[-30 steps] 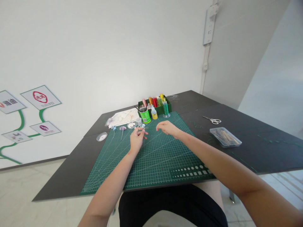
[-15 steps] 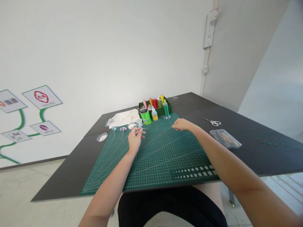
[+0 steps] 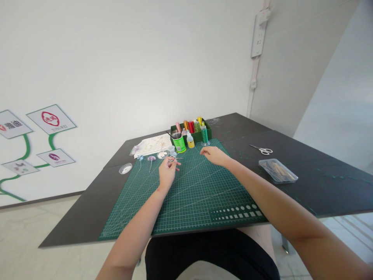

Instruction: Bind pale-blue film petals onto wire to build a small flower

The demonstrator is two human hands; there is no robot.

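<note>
The piece [image 3: 171,160] in the left hand [image 3: 167,173] — too small to tell.

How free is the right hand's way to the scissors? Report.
Probably yes: only bare mat and table lie between the right hand and the scissors; the clear box sits aside.

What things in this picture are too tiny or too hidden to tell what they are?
All in the head view:
- Left hand: fingertips bunched; anything between them is too small to see.
- Right hand: curled fingers hide its underside.
- Clear box: contents blurred through the plastic.
- Green cup: label too small to read.
- Small pieces at the far edge of the cutting mat: too tiny to name.
</note>
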